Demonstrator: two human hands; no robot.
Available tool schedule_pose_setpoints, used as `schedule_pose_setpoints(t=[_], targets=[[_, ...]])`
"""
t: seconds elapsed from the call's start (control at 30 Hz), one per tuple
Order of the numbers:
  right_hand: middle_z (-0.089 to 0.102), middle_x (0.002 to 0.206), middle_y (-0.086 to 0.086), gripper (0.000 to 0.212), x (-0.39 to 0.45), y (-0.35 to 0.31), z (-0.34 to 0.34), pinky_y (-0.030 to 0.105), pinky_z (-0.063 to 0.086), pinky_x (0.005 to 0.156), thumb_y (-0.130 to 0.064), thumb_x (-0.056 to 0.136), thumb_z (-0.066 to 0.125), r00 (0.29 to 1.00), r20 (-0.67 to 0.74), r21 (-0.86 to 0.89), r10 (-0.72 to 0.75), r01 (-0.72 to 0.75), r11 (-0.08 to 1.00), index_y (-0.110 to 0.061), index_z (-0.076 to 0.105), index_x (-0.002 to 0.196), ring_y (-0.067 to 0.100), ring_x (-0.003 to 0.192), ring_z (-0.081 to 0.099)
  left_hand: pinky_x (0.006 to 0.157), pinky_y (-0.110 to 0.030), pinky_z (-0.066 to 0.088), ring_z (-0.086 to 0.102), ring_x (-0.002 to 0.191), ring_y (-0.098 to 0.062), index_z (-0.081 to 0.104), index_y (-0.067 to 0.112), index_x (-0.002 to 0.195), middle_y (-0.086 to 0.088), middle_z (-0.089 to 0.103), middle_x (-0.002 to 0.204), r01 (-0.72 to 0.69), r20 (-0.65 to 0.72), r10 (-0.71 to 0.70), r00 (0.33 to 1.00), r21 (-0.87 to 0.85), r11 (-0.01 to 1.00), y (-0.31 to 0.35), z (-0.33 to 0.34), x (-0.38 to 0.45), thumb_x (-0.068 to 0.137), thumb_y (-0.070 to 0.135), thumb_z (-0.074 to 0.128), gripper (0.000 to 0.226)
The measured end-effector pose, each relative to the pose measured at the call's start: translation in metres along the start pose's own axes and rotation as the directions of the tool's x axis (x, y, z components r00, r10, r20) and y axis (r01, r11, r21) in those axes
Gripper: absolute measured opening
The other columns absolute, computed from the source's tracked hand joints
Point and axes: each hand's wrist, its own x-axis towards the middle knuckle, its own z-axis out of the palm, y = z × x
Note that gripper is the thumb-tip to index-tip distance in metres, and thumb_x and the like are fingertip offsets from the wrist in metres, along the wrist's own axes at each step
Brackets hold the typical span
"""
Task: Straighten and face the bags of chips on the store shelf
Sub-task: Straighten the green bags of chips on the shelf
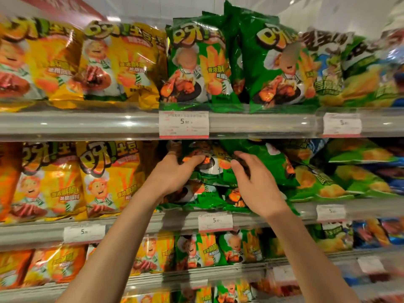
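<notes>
Just above the middle price tag (215,221) on the second shelf rail, a heap of green chip bags (209,171) lies slumped and overlapping, tilted rather than standing with fronts square to the aisle. The left hand (172,173), up and left of that tag, has its fingers curled over the upper edge of one of the bags, the thumb hidden behind the film, so it appears to grip the bag near its top. The right hand (253,182), up and right of the tag, rests against a leaning green bag (264,162) with fingers bent inward; whether they pinch the film or merely press on it I cannot tell, as the fingertips are blurred. These bags look light and puffed with air, the foil glossy and likely slippery, the contents brittle, so squeezing the belly would probably crush chips or let the bag slide away. The better hold seems to be the flat crimped seam at top or the side edges, lifting each bag upright and setting its base behind the rail. To the left of the tag, the orange bags (109,178) already stand facing forward, a fair guide for alignment.
</notes>
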Motion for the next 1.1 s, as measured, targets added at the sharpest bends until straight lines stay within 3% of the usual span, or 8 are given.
schedule_pose_setpoints(t=[0.13,0.33,0.5,0.63,0.73,0.87,1.0,1.1], targets=[[0.048,0.144,-0.005,0.061,0.007,0.003,0.004,0.035,0.038,0.110,-0.061,0.099,0.033,0.999,0.016,0.055,0.034,-0.035,0.998,-0.025,0.042,0.148,0.013,0.133,0.045,0.094,-0.042,0.056,0.062,0.102,-0.011,0.051,0.024,0.140,0.010,0.064,0.120,-0.048,-0.060,0.041,0.997,-0.116,0.992,-0.005,0.000,0.001,0.084,0.057,0.069,0.067],[0.045,0.151,-0.001,0.066,0.017,-0.002,0.005,0.029,0.035,0.104,-0.062,0.097,0.040,0.987,0.063,0.106,0.147,-0.153,0.983,-0.023,0.039,0.150,0.016,0.134,0.045,0.066,-0.020,0.059,0.065,0.096,0.001,0.049,0.030,0.140,0.014,0.060,0.118,-0.067,-0.103,0.032,0.994,-0.365,0.928,-0.030,-0.018,-0.028,0.083,0.052,0.074,0.066],[0.058,0.139,-0.005,0.068,0.016,-0.024,0.018,0.017,0.039,0.084,-0.068,0.093,0.043,0.969,0.182,0.193,0.167,-0.201,0.960,-0.027,0.042,0.148,-0.002,0.101,0.053,0.077,-0.018,0.046,0.058,0.108,0.003,0.044,0.043,0.141,0.019,0.058,0.124,-0.076,-0.111,0.036,0.993,-0.388,0.919,-0.056,-0.028,-0.052,0.074,0.064,0.071,0.076],[0.052,0.146,-0.003,0.078,0.010,-0.042,0.032,0.030,0.042,0.099,-0.070,0.090,0.048,0.956,0.251,0.236,0.155,-0.215,0.948,-0.026,0.033,0.153,0.011,0.123,0.053,0.074,-0.020,0.045,0.067,0.085,0.009,0.039,0.041,0.145,0.017,0.062,0.115,-0.018,-0.050,-0.002,0.999,-0.393,0.919,-0.063,-0.038,-0.053,0.062,0.068,0.076,0.095],[0.052,0.145,-0.005,0.075,0.003,-0.044,0.033,0.029,0.042,0.096,-0.065,0.089,0.054,0.956,0.242,0.270,0.165,-0.230,0.935,-0.029,0.034,0.151,0.013,0.125,0.054,0.075,-0.022,0.050,0.070,0.090,0.003,0.041,0.033,0.144,0.014,0.064,0.119,0.045,0.009,-0.045,0.999,-0.429,0.902,-0.057,-0.046,-0.045,0.054,0.080,0.077,0.107],[0.047,0.147,-0.007,0.069,-0.006,-0.043,0.030,0.029,0.044,0.095,-0.060,0.091,0.057,0.962,0.219,0.304,0.164,-0.227,0.925,-0.034,0.033,0.150,0.013,0.125,0.054,0.055,-0.008,0.046,0.063,0.072,0.013,0.039,0.030,0.140,0.022,0.058,0.102,0.010,0.041,0.005,0.999,-0.359,0.933,-0.043,-0.043,-0.036,0.067,0.081,0.068,0.093],[0.046,0.142,-0.013,0.075,-0.014,-0.041,0.025,0.022,0.047,0.082,-0.057,0.090,0.060,0.967,0.207,0.335,0.147,-0.211,0.918,-0.037,0.023,0.153,0.008,0.120,0.055,0.070,-0.012,0.046,0.062,0.090,0.012,0.032,0.034,0.148,0.030,0.060,0.108,-0.066,0.012,0.075,0.997,-0.341,0.938,-0.043,-0.037,-0.037,0.066,0.076,0.068,0.100],[0.047,0.139,-0.014,0.076,-0.020,-0.044,0.025,0.024,0.049,0.084,-0.061,0.089,0.059,0.970,0.204,0.349,0.132,-0.198,0.916,-0.038,0.025,0.152,0.007,0.119,0.056,0.067,-0.012,0.054,0.071,0.092,0.003,0.034,0.033,0.149,0.024,0.073,0.100,-0.115,-0.015,0.120,0.993,-0.421,0.900,-0.053,-0.038,-0.044,0.066,0.063,0.077,0.098]])
